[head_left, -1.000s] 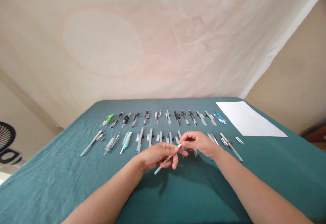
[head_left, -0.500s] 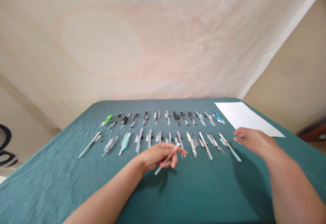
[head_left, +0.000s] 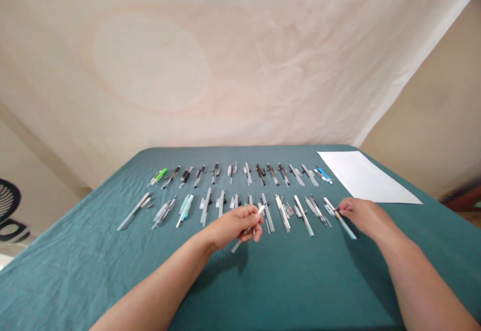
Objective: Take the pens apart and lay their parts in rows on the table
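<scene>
My left hand is closed around a slim white pen, held slanted just above the teal tablecloth in front of the near row of pens. My right hand rests at the right end of that row, fingers curled over a small pen cap; its fingertips touch the spot beside a long grey pen. Whether it grips the cap is hidden. A far row of pens lies behind, from a green pen to a blue one.
A white sheet of paper lies at the table's far right corner. A pale cloth backdrop hangs behind the table. A dark chair stands at the left edge of view.
My right hand let go of the white pen, swung right to the end of the near row and came down on the small cap. My left hand kept the pen and lifted it slightly.
</scene>
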`<action>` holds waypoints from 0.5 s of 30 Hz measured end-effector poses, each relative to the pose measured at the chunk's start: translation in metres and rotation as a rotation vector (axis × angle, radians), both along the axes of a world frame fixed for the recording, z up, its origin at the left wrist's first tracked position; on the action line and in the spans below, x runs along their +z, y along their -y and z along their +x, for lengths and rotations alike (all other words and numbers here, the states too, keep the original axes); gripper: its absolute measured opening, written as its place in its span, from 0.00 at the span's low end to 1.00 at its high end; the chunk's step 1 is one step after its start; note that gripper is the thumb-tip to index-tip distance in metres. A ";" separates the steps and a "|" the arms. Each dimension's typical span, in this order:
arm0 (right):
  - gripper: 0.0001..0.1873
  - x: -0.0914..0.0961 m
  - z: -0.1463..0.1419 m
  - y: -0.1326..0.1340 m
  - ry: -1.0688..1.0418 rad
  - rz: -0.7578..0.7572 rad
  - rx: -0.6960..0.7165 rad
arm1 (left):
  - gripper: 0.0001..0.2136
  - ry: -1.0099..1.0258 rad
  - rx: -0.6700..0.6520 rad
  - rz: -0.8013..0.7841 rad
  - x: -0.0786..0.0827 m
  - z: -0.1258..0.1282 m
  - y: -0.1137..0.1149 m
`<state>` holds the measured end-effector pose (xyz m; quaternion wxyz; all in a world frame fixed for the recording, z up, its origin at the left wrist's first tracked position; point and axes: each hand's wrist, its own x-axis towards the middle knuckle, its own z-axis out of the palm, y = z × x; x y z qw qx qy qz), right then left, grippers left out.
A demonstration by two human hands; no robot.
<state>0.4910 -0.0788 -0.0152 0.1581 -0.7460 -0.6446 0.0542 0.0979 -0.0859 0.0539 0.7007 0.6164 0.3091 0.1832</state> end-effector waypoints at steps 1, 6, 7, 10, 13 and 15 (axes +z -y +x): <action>0.06 0.001 0.002 0.000 -0.010 -0.025 0.012 | 0.15 -0.046 0.042 0.080 0.002 -0.001 0.000; 0.11 0.037 -0.017 0.004 -0.220 0.013 0.062 | 0.15 -0.400 0.341 0.739 0.009 -0.004 0.003; 0.13 0.050 -0.031 0.005 -0.320 0.005 0.121 | 0.15 -0.460 0.382 0.859 0.010 -0.005 0.003; 0.16 0.086 -0.087 0.004 -0.603 -0.079 0.343 | 0.15 -0.585 0.423 1.088 0.007 -0.005 0.002; 0.14 0.100 -0.145 -0.002 -0.785 -0.114 0.518 | 0.15 -0.642 0.406 1.169 0.002 -0.006 0.000; 0.13 0.094 -0.172 -0.006 -0.825 -0.094 0.576 | 0.15 -0.642 0.396 1.180 0.000 -0.006 0.000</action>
